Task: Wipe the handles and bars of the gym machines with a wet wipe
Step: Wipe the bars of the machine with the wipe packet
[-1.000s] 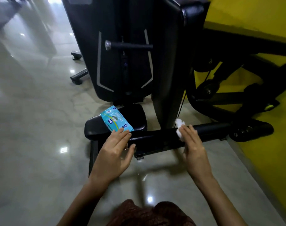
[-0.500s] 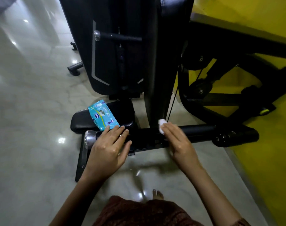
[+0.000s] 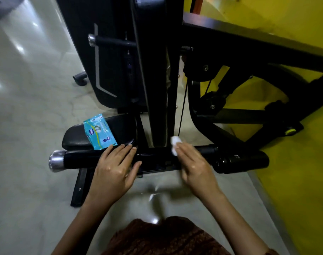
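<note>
Floor (image 3: 28,111): pale, glossy stone with light spots reflected on it.
Bar (image 3: 79,157): a black horizontal bar low on the gym machine, with a chrome cap (image 3: 55,161) at its left end.
Seat pad (image 3: 120,129): black, just behind the bar.
Packet of wipes (image 3: 99,134): blue, lying flat on the pad's left part, its near corner just beside the left fingertips.
Left hand (image 3: 114,170): lies palm-down over the bar, fingers straight and together, thumb spread to the side; it clasps nothing.
Wet wipe (image 3: 175,147): a small white wad on the bar's top, at the foot of the black upright post (image 3: 157,70).
Right hand (image 3: 195,162): slightly blurred; straight fingers press the wad against the bar; the thumb is hidden.
Frame (image 3: 249,57): black beams to the right.
Wall (image 3: 295,24): yellow.
</note>
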`<state>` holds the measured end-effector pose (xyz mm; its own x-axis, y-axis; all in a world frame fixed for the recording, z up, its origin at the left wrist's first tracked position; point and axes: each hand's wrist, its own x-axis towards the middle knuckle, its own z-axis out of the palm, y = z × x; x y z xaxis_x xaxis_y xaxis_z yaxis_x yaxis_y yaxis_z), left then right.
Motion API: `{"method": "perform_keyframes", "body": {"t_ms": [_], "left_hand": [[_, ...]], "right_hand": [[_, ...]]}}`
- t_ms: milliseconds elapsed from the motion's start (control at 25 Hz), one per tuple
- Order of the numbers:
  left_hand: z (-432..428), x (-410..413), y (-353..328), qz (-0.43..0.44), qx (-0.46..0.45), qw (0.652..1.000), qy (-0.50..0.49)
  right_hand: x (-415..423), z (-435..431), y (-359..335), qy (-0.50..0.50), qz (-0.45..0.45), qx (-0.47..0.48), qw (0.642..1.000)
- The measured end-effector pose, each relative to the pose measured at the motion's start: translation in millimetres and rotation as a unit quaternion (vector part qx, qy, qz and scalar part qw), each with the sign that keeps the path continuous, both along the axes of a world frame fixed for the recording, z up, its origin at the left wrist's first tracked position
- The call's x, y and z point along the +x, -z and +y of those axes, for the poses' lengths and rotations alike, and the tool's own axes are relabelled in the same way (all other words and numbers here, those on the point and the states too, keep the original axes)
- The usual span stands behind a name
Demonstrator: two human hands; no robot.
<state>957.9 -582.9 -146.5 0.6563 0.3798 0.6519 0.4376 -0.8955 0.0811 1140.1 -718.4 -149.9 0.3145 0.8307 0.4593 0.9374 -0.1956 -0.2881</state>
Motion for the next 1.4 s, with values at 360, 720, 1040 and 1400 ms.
{"method": "perform_keyframes", "body": {"t_ms": [360,720,1040,1400], "left_hand": [[-16,19,1,0.026,-0.015,0.999,-0.015],[-17,20,-1,0.024,-0.044,0.998,-0.023],[-19,20,-2,0.017,-0.075,0.997,-0.03],[-19,20,-4,0.01,-0.083,0.996,-0.028]], "right_hand": [[-16,9,-1,-0.016,-0.003,-0.025,1.0],[-11,-4,-6,0.114,-0.066,-0.089,0.987],[14,-10,-26,0.18,-0.031,-0.118,0.976],[18,-10,-29,0.141,0.077,-0.122,0.979]]}}
